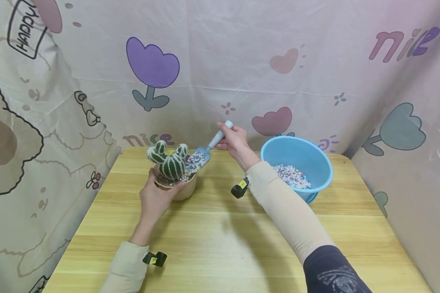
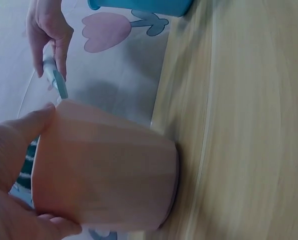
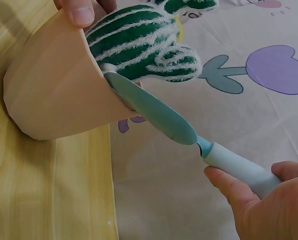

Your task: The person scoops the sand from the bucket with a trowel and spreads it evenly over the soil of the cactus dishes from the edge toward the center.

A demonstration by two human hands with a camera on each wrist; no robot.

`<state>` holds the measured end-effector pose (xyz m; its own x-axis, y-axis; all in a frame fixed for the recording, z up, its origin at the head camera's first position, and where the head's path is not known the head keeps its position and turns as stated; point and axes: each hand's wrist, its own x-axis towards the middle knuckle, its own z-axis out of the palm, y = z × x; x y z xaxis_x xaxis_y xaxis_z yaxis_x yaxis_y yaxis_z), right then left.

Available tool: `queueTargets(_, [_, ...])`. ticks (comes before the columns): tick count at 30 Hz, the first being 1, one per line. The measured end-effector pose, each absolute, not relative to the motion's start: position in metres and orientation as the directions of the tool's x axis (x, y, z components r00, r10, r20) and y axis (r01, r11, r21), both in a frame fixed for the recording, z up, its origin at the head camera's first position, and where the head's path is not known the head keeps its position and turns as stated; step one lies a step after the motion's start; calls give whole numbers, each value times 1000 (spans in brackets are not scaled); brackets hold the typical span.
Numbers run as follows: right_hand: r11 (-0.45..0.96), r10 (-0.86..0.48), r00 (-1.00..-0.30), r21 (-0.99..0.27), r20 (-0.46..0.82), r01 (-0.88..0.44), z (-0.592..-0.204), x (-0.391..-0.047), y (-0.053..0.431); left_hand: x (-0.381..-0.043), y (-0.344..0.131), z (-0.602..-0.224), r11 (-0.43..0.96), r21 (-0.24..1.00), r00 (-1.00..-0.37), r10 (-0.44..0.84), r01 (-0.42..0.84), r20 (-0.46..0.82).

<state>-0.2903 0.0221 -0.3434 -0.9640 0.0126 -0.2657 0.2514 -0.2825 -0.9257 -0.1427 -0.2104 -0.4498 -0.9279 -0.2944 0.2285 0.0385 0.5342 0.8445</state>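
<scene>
A green cactus with white fuzzy stripes (image 1: 172, 167) stands in a peach flowerpot (image 1: 185, 192) on the table. My left hand (image 1: 155, 197) grips the pot by its rim, thumb on the near side, as the left wrist view also shows. In my right hand (image 1: 236, 140) is the pale handle of a small blue trowel (image 3: 151, 110), pinched between thumb and fingers. The trowel slants down to the pot, its tip at the rim beside the cactus. Small multicoloured pebbles (image 1: 195, 162) lie on its blade, and some are in the pot.
A blue bucket (image 1: 297, 142) stands at the right, beyond my right forearm, with more multicoloured pebbles (image 1: 292, 176) inside. The wooden table (image 1: 212, 244) ends at a printed cloth backdrop (image 1: 220, 49) behind the pot and bucket.
</scene>
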Motion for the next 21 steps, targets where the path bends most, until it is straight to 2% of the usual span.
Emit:
queueTargets(6, [-302,-7,-963,-917,-270,259,-344,-290,22,-143,-234,-443,574,818,-984,-160,-32,74])
queueTargets(10, [-309,-7,-964,-916,-266,255,-344,-290,22,-151,-254,-437,606,796,-999,-35,-12,11])
queueTargets(15, [-296,-2,-963,-920,-270,259,-344,-291,23,-163,-269,-439,597,800,-997,74,58,17])
queueTargets(21, [-286,-5,-961,-920,-276,266,-342,-291,24,-169,-273,-441,624,777,-993,120,85,13])
